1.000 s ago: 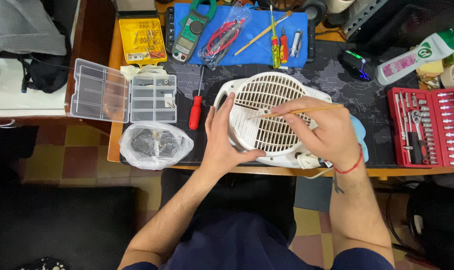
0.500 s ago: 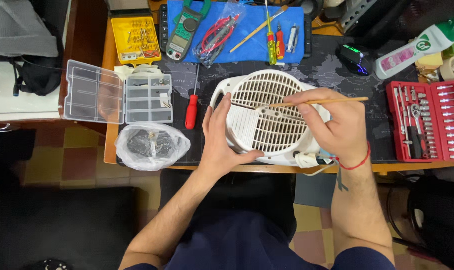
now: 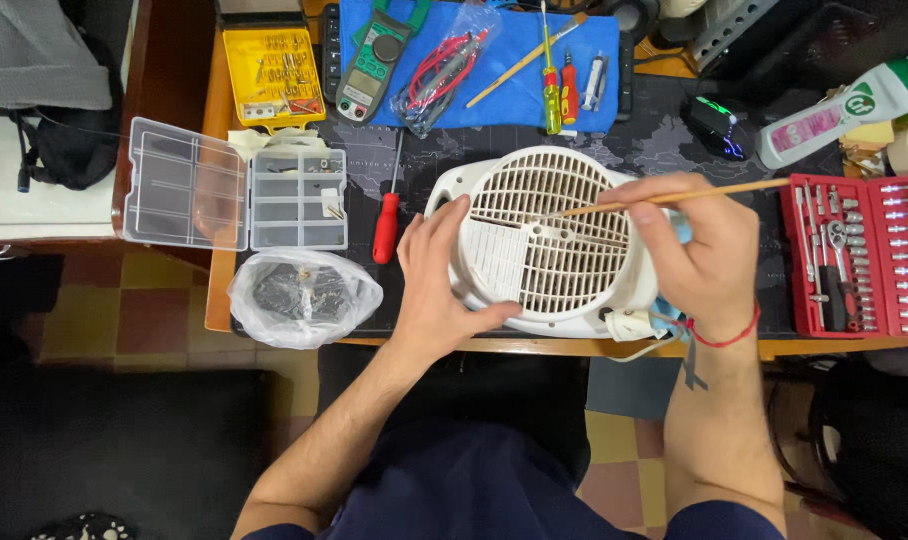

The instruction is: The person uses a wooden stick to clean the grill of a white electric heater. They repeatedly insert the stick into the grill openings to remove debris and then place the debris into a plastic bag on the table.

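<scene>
At the centre of the frame a white fan heater (image 3: 549, 245) lies grille-up on the dark desk mat (image 3: 664, 140). The left hand (image 3: 436, 285) clasps its left rim, fingers wrapped close. The right hand (image 3: 699, 250) pinches a thin wooden brush (image 3: 674, 197) — tip resting on the grille.

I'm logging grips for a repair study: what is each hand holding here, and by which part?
The right hand pinches a thin wooden stick near its middle. The left hand grips the white fan heater by its left edge.
</scene>
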